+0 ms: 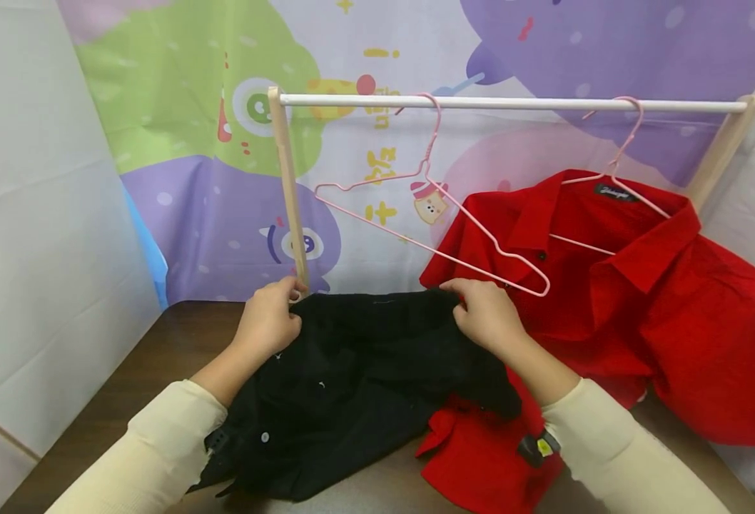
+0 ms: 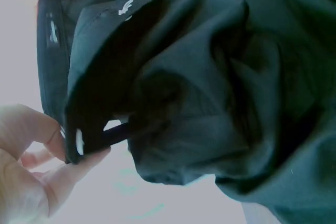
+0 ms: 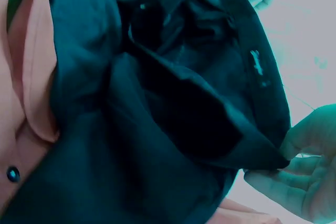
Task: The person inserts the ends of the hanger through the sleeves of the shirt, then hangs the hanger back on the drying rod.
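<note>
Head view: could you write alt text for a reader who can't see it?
A person's left hand and right hand pinch the top edge of a black garment. Behind it, a bare pink hanger hangs from a white rail, beside a red shirt on another hanger.

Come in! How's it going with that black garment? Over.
Left grip and right grip pinching black garment by top edge. Pink hanger bare, on rail. Red shirt close on right, partly behind garment.
</note>
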{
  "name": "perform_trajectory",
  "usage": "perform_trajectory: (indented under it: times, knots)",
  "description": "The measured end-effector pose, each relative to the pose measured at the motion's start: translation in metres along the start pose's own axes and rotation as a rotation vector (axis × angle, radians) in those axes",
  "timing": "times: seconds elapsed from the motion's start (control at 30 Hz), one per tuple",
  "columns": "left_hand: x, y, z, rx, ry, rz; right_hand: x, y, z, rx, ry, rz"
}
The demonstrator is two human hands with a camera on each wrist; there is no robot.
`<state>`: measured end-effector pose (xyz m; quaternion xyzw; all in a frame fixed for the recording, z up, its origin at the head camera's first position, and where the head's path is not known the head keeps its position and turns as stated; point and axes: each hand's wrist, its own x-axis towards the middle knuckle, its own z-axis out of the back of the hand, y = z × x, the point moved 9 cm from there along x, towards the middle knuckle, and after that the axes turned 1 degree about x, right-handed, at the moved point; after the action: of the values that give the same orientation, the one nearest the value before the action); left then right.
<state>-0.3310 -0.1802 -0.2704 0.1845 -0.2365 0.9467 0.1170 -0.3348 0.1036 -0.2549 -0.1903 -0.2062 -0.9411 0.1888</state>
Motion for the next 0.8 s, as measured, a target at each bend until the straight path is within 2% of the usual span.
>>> perform_trajectory:
  times: [0.17, 0.4, 0.6, 0.8]
  knots:
    - [0.001, 0.003, -0.010, 0.077, 0.030, -0.039, 0.001, -0.003, -0.009, -0.071, 0.064, 0.032]
    - [-0.002, 0.012, -0.033, 0.079, 0.106, -0.003, -0.005, -0.016, -0.043, 0.039, 0.192, 0.043]
    - [-0.005, 0.020, -0.048, 0.062, 0.175, 0.050, -0.008, -0.023, -0.060, 0.097, 0.275, -0.008]
    - [-0.006, 0.018, -0.049, 0.026, 0.203, 0.053, -0.010, -0.028, -0.065, 0.171, 0.322, -0.089]
